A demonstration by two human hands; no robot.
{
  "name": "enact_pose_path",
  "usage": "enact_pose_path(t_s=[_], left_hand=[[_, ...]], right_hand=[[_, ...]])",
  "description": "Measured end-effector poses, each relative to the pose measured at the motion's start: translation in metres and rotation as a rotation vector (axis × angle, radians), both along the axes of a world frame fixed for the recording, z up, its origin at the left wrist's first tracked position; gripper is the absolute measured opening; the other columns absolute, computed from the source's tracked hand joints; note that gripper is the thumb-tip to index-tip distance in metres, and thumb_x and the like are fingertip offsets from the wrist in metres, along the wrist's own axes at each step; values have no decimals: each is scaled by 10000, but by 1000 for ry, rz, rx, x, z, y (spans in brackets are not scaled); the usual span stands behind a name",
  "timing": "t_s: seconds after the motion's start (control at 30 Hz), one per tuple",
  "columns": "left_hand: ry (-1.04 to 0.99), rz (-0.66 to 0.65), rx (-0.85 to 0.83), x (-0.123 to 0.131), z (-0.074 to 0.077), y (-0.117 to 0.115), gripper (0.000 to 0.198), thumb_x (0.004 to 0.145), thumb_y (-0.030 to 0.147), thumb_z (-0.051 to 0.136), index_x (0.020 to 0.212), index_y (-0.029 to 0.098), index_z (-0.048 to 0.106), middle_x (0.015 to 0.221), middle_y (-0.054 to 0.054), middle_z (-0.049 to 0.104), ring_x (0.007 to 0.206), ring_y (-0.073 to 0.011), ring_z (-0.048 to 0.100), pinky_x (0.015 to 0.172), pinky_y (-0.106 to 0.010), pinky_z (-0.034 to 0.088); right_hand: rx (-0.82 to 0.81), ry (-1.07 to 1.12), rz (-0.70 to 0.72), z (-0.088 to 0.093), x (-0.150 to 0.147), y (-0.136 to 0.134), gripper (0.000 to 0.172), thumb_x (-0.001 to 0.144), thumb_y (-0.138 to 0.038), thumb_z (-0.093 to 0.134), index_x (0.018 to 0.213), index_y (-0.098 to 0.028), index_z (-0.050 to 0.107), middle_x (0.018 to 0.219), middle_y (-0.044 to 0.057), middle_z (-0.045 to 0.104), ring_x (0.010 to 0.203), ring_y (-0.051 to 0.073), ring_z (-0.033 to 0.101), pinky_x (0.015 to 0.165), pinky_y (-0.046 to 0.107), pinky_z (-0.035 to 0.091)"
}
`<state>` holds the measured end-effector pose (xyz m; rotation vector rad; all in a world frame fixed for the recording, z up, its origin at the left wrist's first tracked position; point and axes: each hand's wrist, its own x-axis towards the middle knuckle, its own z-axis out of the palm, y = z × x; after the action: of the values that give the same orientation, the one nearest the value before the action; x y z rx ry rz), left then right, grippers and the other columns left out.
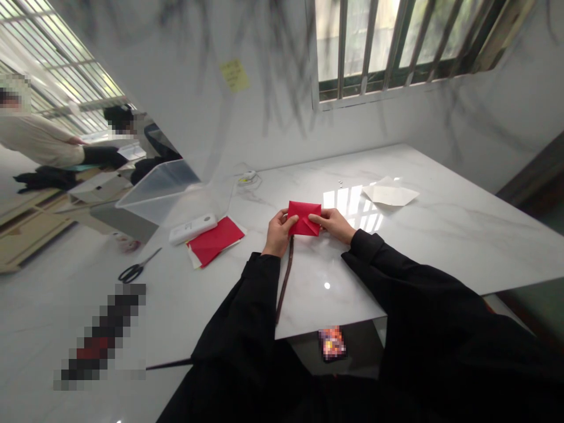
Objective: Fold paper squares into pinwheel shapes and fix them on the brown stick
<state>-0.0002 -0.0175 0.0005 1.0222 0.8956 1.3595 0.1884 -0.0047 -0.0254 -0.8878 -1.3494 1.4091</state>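
Between my two hands is a folded piece of red paper, held just over the white marbled table. A diagonal crease or flap edge shows at its lower right. My left hand pinches its left side, thumb on the front face and fingers behind. On the right side, my right hand grips it the same way, its thumb resting near the flap. Below the paper a thin dark brown strip runs down to the table's front edge. Left of my hands lie red paper sheets with white sheets under them.
Further left are a white oblong device, scissors and a clear plastic bin. A creased white paper lies right on the table. A cable with a white plug sits by the wall. Two people are at the far left.
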Motion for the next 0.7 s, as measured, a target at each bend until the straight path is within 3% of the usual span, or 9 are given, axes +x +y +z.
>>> enact_pose_path(t_s=[0.2,0.7], left_hand=[[60,-35,16,2,-2,-1,484,635,356,918,1005,149,686,902,-51,782,791,-182,722,836,-336,572],[114,-23,12,0,-4,-1,479,602,379,950,946,130,728,919,-76,792,805,-199,729,855,-358,579]], right_hand=[[26,-32,-38,0,-1,0,503,738,-569,816,894,-94,757,717,44,694,593,117,534,553,253,393],[52,0,-73,3,-3,-2,480,755,-526,820,985,-107,783,890,93,771,720,176,655,642,293,516]])
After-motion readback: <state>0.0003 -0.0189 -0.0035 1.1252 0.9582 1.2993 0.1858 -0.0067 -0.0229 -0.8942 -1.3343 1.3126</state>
